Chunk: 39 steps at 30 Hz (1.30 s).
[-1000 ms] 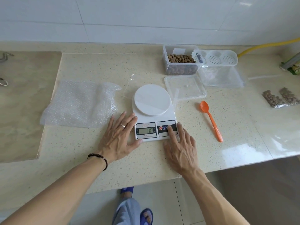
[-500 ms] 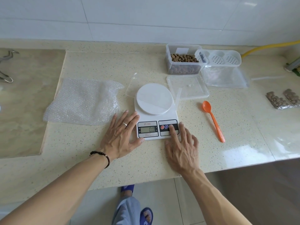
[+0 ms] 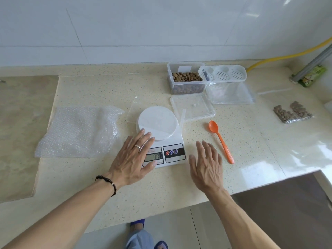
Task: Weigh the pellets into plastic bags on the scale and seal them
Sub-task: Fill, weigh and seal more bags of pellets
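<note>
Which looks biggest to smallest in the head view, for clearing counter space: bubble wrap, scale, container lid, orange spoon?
1. Bubble wrap
2. Scale, though nearer the camera
3. Container lid, not much smaller
4. Orange spoon

**Layout around the scale**

Scale [image 3: 162, 139] sits mid-counter [image 3: 179, 186], near the front edge. Left of scale: bubble wrap sheet [image 3: 79, 132], flat on the counter. Behind scale, to the right: container lid [image 3: 193, 106], lying flat, just beside the platform. Behind the lid: tub of pellets [image 3: 186, 79], with a divided tray [image 3: 224, 73] touching its right side. Stack of empty bags [image 3: 231, 94] in front of that tray. Right of scale: spoon [image 3: 220, 139], bowl end away from the front edge. Far right of scale: two filled bags [image 3: 292, 112] side by side. Left hand [image 3: 133, 157] over scale's left front corner. Right hand [image 3: 208, 164] between scale and spoon, apart from both.
</note>
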Motion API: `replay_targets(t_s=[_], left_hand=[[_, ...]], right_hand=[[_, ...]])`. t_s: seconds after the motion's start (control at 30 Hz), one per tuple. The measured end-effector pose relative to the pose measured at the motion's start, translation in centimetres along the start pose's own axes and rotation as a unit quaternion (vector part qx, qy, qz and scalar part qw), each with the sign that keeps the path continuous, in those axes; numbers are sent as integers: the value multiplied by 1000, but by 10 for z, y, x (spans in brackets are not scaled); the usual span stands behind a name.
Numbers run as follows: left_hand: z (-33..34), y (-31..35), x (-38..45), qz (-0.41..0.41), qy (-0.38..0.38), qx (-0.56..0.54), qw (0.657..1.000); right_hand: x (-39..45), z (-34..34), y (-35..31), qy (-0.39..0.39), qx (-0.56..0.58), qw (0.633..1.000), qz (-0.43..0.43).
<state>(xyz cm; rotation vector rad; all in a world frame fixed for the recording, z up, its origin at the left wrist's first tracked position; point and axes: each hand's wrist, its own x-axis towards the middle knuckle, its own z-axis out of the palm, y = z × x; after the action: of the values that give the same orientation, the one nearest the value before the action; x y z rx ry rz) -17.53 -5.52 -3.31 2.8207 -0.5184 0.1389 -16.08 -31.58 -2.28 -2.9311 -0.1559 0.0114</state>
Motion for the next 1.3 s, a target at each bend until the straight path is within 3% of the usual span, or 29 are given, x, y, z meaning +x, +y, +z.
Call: replay_targets(t_s=[0.2, 0.33, 0.6, 0.7, 0.8, 1.0, 1.3], left_hand=[[-13, 21, 62, 46, -8, 3, 999], [-9, 25, 80, 68, -24, 18, 997], [-14, 6, 107, 83, -46, 20, 995], [-22, -8, 117, 59, -39, 20, 997], [-30, -25, 130, 32, -39, 17, 999], [-36, -45, 151, -11, -71, 11, 997], [-57, -45, 174, -51, -134, -85, 986]], right_hand=[[45, -38, 48, -1, 65, 978, 198], [59, -46, 62, -37, 127, 959, 252], [71, -33, 65, -70, 178, 953, 233], [82, -42, 57, -89, 268, 919, 276], [96, -49, 36, -60, 380, 872, 304], [117, -48, -12, -99, 469, 832, 279], [137, -69, -37, -156, 496, 825, 220]])
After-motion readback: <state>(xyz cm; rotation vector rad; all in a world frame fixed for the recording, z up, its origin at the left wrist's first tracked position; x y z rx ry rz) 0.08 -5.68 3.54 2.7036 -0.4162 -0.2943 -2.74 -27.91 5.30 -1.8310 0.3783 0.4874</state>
